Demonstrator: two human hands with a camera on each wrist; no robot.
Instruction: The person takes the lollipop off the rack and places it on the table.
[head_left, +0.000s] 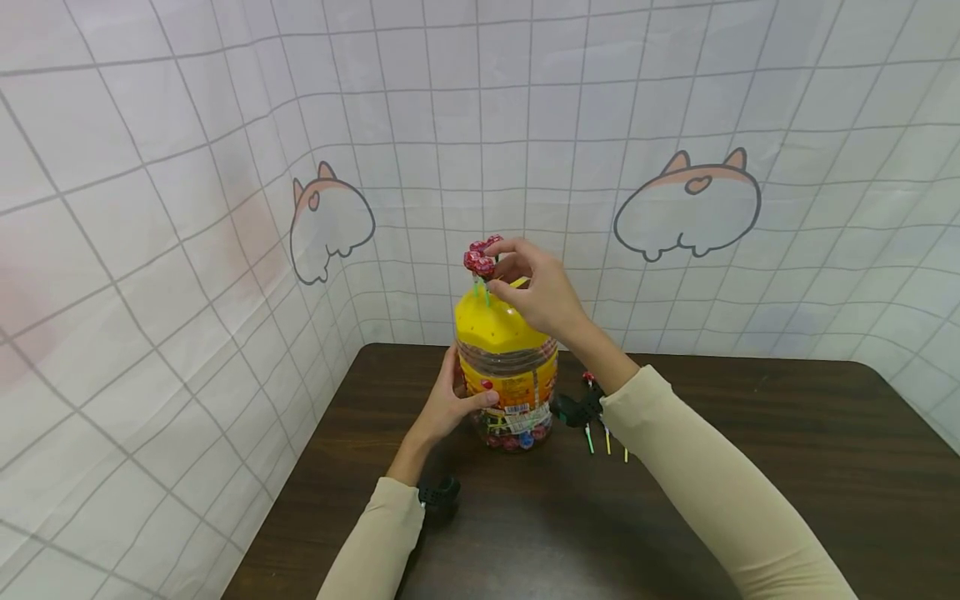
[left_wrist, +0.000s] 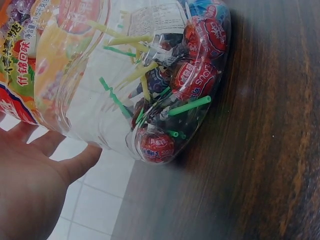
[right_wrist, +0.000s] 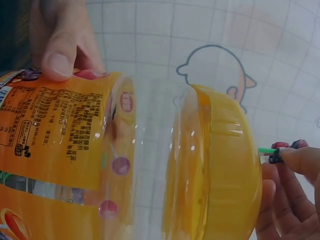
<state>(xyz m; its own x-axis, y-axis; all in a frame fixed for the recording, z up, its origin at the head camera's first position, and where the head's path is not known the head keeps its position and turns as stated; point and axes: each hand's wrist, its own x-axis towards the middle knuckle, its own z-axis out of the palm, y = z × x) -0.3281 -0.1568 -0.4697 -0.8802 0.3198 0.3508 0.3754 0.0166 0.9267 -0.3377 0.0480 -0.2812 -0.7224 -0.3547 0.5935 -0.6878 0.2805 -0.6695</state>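
**Right hand (head_left: 542, 287) pinching green-stemmed, wrapped lollipop (right_wrist: 267, 150) at domed yellow plastic lid (head_left: 483, 323)**

Right thumb and forefinger are nearly closed on the lollipop's neck; red-wrapped, round-headed lollipops (head_left: 474, 259) cluster at the fingertips. Left hand (head_left: 447, 402) wraps the side of the clear plastic jar with orange-yellow label (head_left: 516, 390), thumb in front, fingers spread. Jar is upright on the dark brown wooden bench (head_left: 510, 533), below the right hand. Loose thin-stemmed lollipops (head_left: 589, 438) lie under the right wrist.

Handling, judged: lollipop light, stem stiff but bendable, wrapper slippery; pinch just below the head. Jar probably moderately light, smooth, walls flexing; brace mid-side.
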